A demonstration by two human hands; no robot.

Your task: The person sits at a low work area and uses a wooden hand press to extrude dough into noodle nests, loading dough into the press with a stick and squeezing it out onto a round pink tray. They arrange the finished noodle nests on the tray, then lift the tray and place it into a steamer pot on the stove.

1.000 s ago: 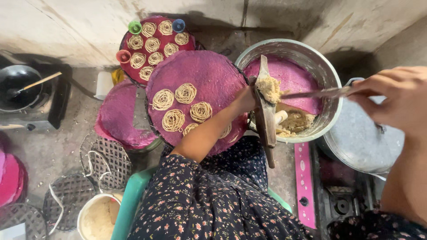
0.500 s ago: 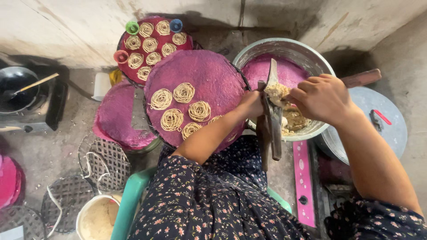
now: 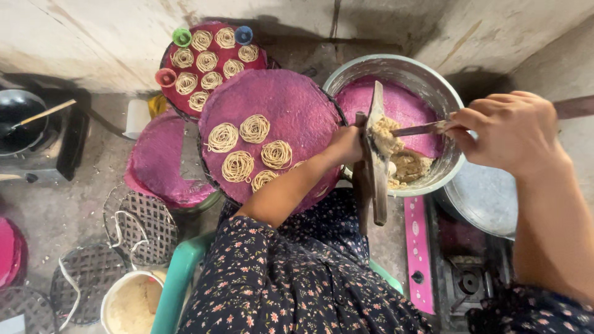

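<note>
- Left hand (image 3: 345,145): closed around the upper part of a wooden press (image 3: 373,162), a long, dark, two-armed tool held roughly upright over the rim of the bowl.
- Right hand (image 3: 510,131): fingers pinched narrowly on the handle of a thin metal utensil (image 3: 421,129) (spoon or knife; the tip is buried and cannot be told), which lies nearly level and reaches into the press.
- Dough (image 3: 387,136): a coarse, crumbly beige lump packed at the head of the press, where the utensil meets it; more of the same lies below in the bowl.
- Metal bowl (image 3: 396,68): round, dull grey, with a purple cloth lining its far side.
- Round tray (image 3: 291,102): covered in rough purple cloth, just left of the bowl; it carries flat coils of thin noodle strands (image 3: 253,128), pale tan, each a loose spiral.
- Second tray (image 3: 213,52): behind the first, against the wall, with smaller coils in rows.
- Woven racks (image 3: 139,219): dark lattice discs on the floor, lower left.
</note>
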